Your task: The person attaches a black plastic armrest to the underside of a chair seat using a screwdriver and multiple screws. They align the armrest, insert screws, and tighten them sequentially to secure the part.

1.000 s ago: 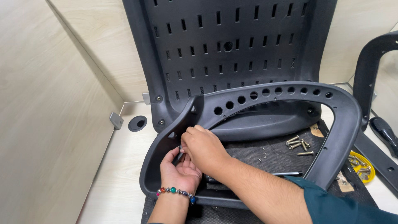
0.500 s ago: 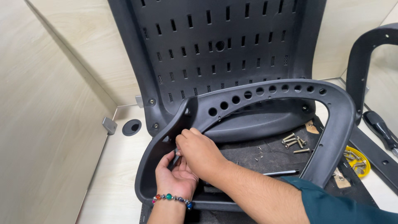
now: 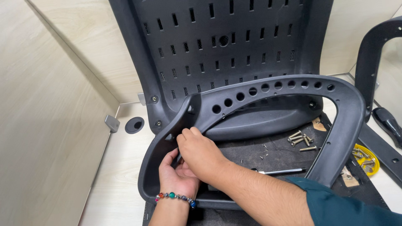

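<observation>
Leftmost, a round cable hole (image 3: 134, 124) in the desk. Next, left hand (image 3: 178, 178), beaded bracelet (image 3: 176, 196) at the wrist, palm up inside the black armrest frame (image 3: 268, 90); fingers hidden behind the right hand (image 3: 201, 152), grasp impossible to tell. Right hand curled, pinching at the frame's left bend; what it pinches hidden. Behind, slotted chair back (image 3: 217, 50) upright. Further right, loose screws (image 3: 301, 140) on the seat base, then a yellow dish (image 3: 368, 161) holding more screws, partly cut off by the frame.

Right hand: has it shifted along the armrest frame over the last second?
No. The right hand stays pinched at the same inner corner of the armrest frame, above the left hand; only the camera view drifted.
</observation>
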